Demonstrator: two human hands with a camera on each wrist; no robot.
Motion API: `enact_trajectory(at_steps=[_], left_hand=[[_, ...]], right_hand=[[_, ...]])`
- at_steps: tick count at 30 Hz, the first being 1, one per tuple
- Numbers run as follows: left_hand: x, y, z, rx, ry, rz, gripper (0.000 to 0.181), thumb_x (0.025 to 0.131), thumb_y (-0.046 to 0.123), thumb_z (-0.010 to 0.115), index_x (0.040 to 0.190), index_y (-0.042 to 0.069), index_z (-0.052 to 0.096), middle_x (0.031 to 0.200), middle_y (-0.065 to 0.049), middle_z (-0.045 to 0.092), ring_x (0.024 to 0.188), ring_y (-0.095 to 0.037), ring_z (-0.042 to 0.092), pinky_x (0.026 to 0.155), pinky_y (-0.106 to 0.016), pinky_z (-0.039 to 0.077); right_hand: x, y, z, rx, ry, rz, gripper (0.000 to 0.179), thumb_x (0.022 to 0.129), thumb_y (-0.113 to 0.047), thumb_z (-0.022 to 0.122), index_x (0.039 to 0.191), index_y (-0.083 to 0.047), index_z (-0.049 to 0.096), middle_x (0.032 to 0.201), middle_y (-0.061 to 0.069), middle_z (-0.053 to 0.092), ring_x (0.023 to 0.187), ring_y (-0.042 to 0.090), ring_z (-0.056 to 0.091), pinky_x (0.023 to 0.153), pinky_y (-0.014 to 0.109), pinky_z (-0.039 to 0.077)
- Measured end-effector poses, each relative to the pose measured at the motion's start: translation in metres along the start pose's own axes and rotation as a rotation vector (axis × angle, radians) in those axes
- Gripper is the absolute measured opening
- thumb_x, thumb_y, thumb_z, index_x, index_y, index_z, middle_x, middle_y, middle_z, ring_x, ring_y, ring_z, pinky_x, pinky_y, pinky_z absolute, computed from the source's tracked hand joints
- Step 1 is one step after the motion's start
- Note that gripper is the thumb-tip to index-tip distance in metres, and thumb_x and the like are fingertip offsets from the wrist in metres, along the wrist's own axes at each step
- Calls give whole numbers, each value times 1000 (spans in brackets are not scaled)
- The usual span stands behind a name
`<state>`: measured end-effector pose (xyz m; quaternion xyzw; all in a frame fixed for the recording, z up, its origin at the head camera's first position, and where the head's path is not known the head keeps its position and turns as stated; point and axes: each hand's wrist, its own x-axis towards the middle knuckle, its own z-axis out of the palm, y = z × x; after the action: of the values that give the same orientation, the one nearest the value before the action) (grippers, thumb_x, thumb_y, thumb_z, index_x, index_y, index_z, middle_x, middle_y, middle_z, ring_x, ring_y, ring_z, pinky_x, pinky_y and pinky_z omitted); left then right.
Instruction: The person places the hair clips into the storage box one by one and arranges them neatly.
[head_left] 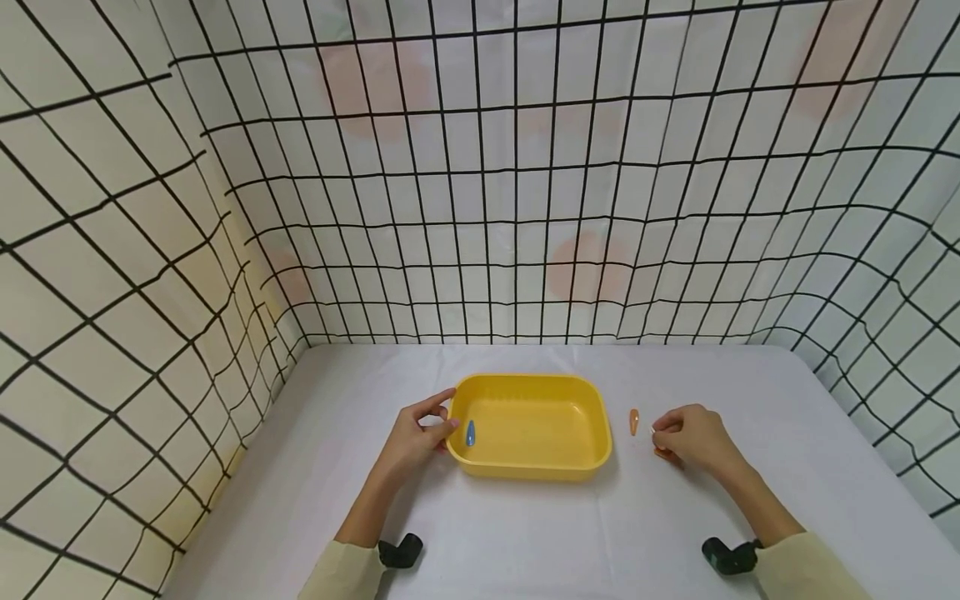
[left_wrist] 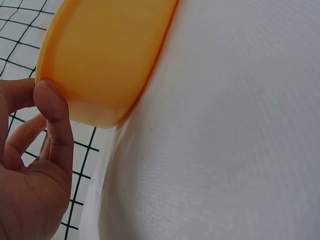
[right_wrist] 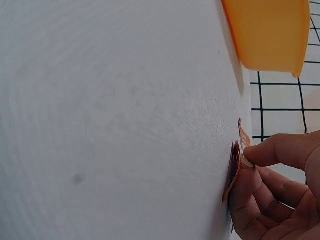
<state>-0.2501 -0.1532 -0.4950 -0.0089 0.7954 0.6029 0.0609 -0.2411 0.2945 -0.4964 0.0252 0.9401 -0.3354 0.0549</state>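
A yellow plastic tray (head_left: 536,425) stands on the white-covered table, with a blue hair clip (head_left: 470,433) lying inside near its left wall. My left hand (head_left: 416,432) holds the tray's left rim, its thumb over the edge and other fingers outside, as the left wrist view also shows. To the right of the tray lies an orange hair clip (head_left: 633,422). My right hand (head_left: 699,437) is low over the table beyond that clip. Between thumb and fingers it pinches an orange hair clip (right_wrist: 233,172) with a pale piece at the fingertips, partly hidden.
White cloth walls with a black grid (head_left: 517,200) enclose the table at the back and both sides. White cloth (head_left: 540,533) covers the tabletop. Each wrist wears a dark camera mount, such as the one on the left wrist (head_left: 401,552).
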Motion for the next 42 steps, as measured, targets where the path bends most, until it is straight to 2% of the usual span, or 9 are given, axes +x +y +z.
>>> enact_trajectory(at_steps=[15, 21, 28, 35, 42], left_hand=[[2, -3, 2, -9, -8, 15, 53, 91, 13, 77, 141, 26, 64, 108, -8, 58, 58, -14, 59, 59, -21, 57], [0, -1, 2, -5, -7, 21, 53, 92, 13, 77, 141, 25, 64, 108, -8, 57, 57, -15, 58, 59, -21, 56], [0, -2, 3, -8, -6, 17, 53, 91, 14, 77, 141, 25, 64, 108, -7, 57, 58, -15, 58, 59, -21, 56], [1, -4, 2, -1, -7, 8, 54, 92, 14, 76, 142, 25, 63, 108, -8, 57, 58, -15, 59, 60, -21, 58], [1, -1, 1, 6, 6, -12, 54, 91, 15, 77, 142, 29, 64, 109, -8, 58, 59, -17, 60, 62, -23, 59]], right_hand=[[0, 4, -2, 47, 27, -4, 24, 92, -16, 68, 105, 4, 71, 80, 4, 73, 65, 14, 66, 55, 28, 53], [-1, 0, -5, 117, 33, -9, 25, 93, -17, 67, 105, 5, 70, 82, 7, 74, 67, 15, 70, 58, 27, 56], [-2, -7, -7, 187, 6, 2, 32, 97, -20, 65, 112, 8, 68, 87, 10, 75, 72, 17, 72, 63, 27, 60], [-2, -17, -7, 312, -35, 22, 37, 100, -19, 64, 120, 11, 64, 93, 12, 75, 77, 18, 74, 70, 27, 63], [0, -27, -8, 403, -65, -23, 41, 103, -22, 62, 125, 13, 62, 100, 15, 75, 80, 17, 74, 74, 26, 63]])
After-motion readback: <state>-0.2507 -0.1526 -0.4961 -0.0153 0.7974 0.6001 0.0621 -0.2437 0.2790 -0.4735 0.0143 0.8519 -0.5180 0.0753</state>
